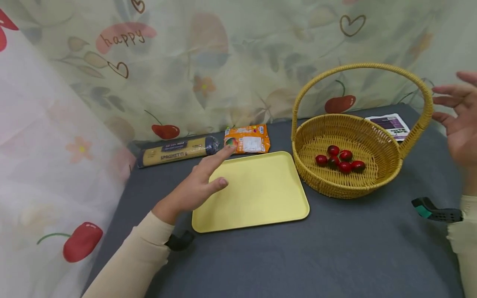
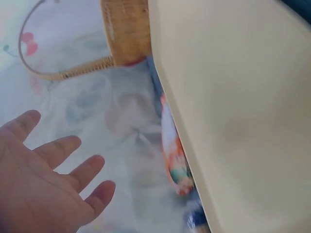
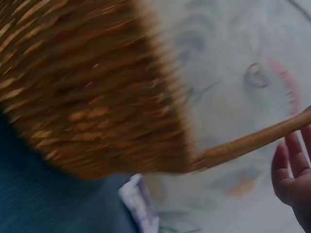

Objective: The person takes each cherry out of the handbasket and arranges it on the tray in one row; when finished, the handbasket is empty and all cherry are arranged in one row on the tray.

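Note:
My left hand [image 1: 197,182] is over the left part of a pale yellow tray [image 1: 261,190], fingers extended, thumb apart, holding nothing. In the left wrist view its fingers [image 2: 68,145] are spread beside the tray's edge. At the right edge of the head view is my right hand [image 1: 462,120], fingers spread, just right of the handle of a woven basket [image 1: 350,186]. The right wrist view has its fingertips right at the basket handle [image 3: 252,141]. Several dark red, shiny round fruits [image 1: 344,167] lie together in the bottom of the basket.
Behind the tray lie a spaghetti pack [image 1: 175,152] and an orange packet [image 1: 247,139]. A purple and white packet [image 1: 389,126] is behind the basket. A patterned curtain [image 1: 238,62] hangs along the back and left of the dark grey tabletop [image 1: 298,260].

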